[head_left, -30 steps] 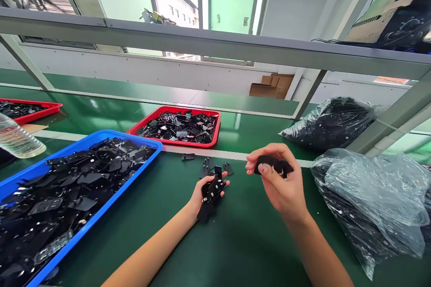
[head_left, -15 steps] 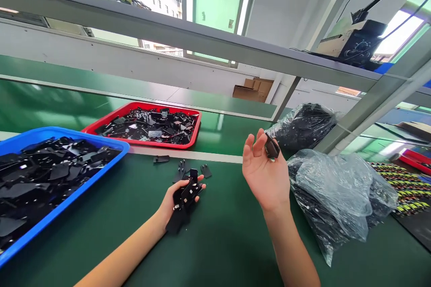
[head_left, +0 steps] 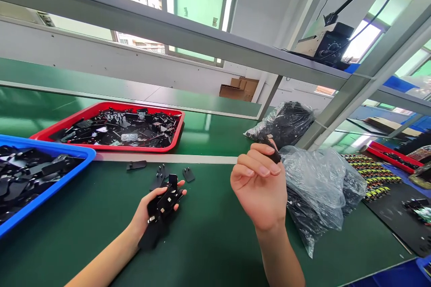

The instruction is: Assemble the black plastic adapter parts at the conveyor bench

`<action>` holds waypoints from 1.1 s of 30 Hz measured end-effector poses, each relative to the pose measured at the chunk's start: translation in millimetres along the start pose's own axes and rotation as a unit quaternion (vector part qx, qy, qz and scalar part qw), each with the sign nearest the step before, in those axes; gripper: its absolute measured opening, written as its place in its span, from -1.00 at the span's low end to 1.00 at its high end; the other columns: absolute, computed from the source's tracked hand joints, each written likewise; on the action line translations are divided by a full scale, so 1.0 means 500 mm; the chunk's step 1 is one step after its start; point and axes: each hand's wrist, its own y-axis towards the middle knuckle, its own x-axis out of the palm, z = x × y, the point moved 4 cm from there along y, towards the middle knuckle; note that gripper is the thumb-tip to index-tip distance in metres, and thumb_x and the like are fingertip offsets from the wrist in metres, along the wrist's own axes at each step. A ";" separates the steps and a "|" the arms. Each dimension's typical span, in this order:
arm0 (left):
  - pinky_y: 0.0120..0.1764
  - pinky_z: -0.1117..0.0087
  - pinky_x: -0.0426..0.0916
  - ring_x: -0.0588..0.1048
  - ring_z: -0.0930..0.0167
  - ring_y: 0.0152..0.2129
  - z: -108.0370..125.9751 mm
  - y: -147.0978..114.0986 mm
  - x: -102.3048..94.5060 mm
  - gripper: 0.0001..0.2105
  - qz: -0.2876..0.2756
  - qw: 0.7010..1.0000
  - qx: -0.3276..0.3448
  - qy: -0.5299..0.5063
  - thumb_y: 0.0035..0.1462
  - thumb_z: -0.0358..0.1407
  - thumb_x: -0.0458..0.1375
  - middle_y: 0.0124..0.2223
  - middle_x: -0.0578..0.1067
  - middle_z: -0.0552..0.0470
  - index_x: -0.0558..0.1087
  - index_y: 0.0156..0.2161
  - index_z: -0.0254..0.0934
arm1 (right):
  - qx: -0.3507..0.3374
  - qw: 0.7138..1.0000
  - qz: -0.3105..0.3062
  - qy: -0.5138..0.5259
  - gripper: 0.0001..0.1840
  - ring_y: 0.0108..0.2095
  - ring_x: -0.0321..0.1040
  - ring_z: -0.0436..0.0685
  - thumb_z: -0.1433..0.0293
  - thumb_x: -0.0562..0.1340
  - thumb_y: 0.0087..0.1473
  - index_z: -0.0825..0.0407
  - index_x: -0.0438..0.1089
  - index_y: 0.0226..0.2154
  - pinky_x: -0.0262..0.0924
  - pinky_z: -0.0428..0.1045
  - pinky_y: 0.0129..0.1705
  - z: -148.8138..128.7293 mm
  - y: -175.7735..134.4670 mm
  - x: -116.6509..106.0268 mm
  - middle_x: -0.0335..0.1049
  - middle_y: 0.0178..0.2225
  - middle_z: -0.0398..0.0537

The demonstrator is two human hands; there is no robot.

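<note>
My left hand (head_left: 141,210) is closed round a bunch of flat black plastic pieces (head_left: 164,201), some showing small shiny metal contacts. It is low over the green table, palm turned up. Raised to its right, my right hand (head_left: 261,188) has its fingers curled over one small black plastic piece (head_left: 275,155), pinched near the thumb and partly hidden. Just beyond my left hand lie several loose pieces: a flat black piece (head_left: 136,165), a black piece with upright metal pins (head_left: 189,174), and a dark cluster (head_left: 159,180) partly behind the bunch.
A blue tray (head_left: 85,154) heaped with black pieces stands at left, and a red tray (head_left: 175,136) of similar parts lies behind. Clear plastic bags (head_left: 313,188) of dark parts rest at right. Overhead runs a grey shelf (head_left: 188,36) carrying a control box (head_left: 325,45).
The view has swung to the right. My right hand's fingers have curled inward over the small black piece, which has turned in the grip. My left hand keeps its bunch.
</note>
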 end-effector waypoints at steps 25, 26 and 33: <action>-0.44 0.41 0.48 0.54 0.38 -0.49 -0.005 0.015 -0.015 -0.59 -0.025 1.000 0.003 -0.009 0.07 -0.38 0.06 -0.11 0.51 -0.20 0.33 0.06 -0.41 | 0.032 0.999 -0.023 -0.033 -0.58 -0.61 0.10 -0.08 0.29 0.07 0.16 0.05 0.22 -0.68 0.10 -0.17 -0.51 0.010 -0.007 0.012 0.08 -0.75 -0.25; -0.44 0.41 0.48 0.54 0.38 -0.49 -0.005 0.014 -0.015 -0.58 -0.023 1.000 0.004 -0.009 0.07 -0.38 0.06 -0.13 0.51 -0.20 0.32 0.07 -0.41 | 0.033 0.999 -0.015 -0.039 -0.60 -0.61 0.10 -0.09 0.29 0.08 0.15 0.05 0.23 -0.67 0.11 -0.17 -0.51 0.010 -0.006 0.012 0.10 -0.74 -0.25; -0.41 0.43 0.49 0.53 0.31 -0.28 -0.004 0.010 -0.008 -0.58 -0.022 1.000 0.009 -0.012 0.07 -0.39 0.07 -0.11 0.50 -0.20 0.31 0.07 -0.43 | 0.008 0.987 0.041 -0.157 -0.80 -0.52 0.21 -0.07 0.29 0.16 0.07 0.02 0.41 -0.48 0.20 -0.16 -0.48 0.012 0.000 0.003 0.30 -0.57 -0.18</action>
